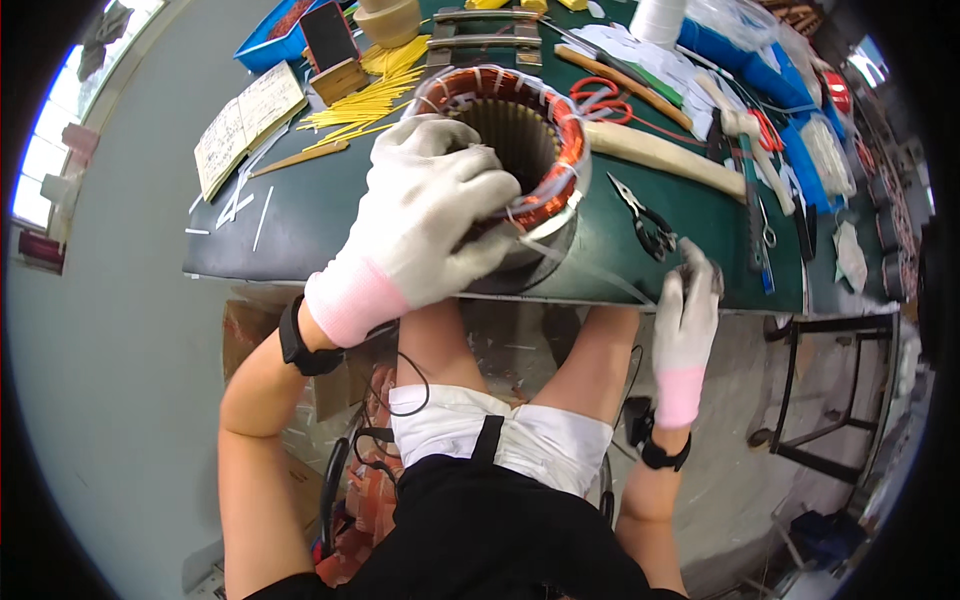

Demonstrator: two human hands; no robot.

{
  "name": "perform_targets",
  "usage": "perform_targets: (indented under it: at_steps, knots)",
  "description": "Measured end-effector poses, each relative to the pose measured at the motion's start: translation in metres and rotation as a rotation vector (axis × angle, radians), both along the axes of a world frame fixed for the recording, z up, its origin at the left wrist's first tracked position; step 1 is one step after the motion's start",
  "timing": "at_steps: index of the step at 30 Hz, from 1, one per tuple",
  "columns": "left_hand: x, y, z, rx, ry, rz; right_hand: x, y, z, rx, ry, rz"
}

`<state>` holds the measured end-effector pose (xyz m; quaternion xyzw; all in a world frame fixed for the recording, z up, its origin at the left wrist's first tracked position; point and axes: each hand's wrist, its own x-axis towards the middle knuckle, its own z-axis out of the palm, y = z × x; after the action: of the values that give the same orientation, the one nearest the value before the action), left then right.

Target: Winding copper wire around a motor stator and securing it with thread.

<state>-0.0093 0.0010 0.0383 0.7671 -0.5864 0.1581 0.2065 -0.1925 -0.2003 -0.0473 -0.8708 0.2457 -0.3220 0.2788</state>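
A motor stator (500, 135) with copper windings stands upright near the table's front edge. White lacing binds the coils around its rim. My left hand (430, 200), in a white glove with a pink cuff, is closed over the near left side of the winding, its fingers bent into the bore. From the stator's near right side a pale translucent strip (590, 268) runs tight to my gloved right hand (688, 300), whose fingers are bent and appear closed on its end. Dark-handled pliers (645, 218) lie just beyond my right hand, apart from it.
A hammer (660, 158), red-handled scissors (600, 100) and small scissors (767, 225) lie to the right. Yellow sticks (375, 105) and an open notebook (245, 125) are at the left. Blue bins (820, 165) line the right side; a black metal frame (835, 400) stands beside the table.
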Motion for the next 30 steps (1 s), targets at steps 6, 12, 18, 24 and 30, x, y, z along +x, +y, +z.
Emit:
perform_targets:
  at_steps: [6,12,18,24,30]
  knots:
    - [0.008,-0.001,-0.008,-0.077,0.211,-0.097,0.026,0.047,0.038,-0.193,-0.095,0.248]
    - [0.004,-0.01,-0.004,-0.063,0.321,-0.005,0.037,0.05,0.034,-0.216,-0.122,0.297]
    - [0.009,-0.012,0.001,0.126,0.31,-0.053,0.086,0.063,-0.028,-0.128,-0.724,0.291]
    - [0.01,-0.005,0.016,0.113,0.155,0.075,0.06,0.054,0.037,-0.064,-0.379,0.318]
    - [-0.007,-0.009,0.006,-0.043,-0.134,0.274,0.133,0.036,0.095,0.354,-0.275,0.764]
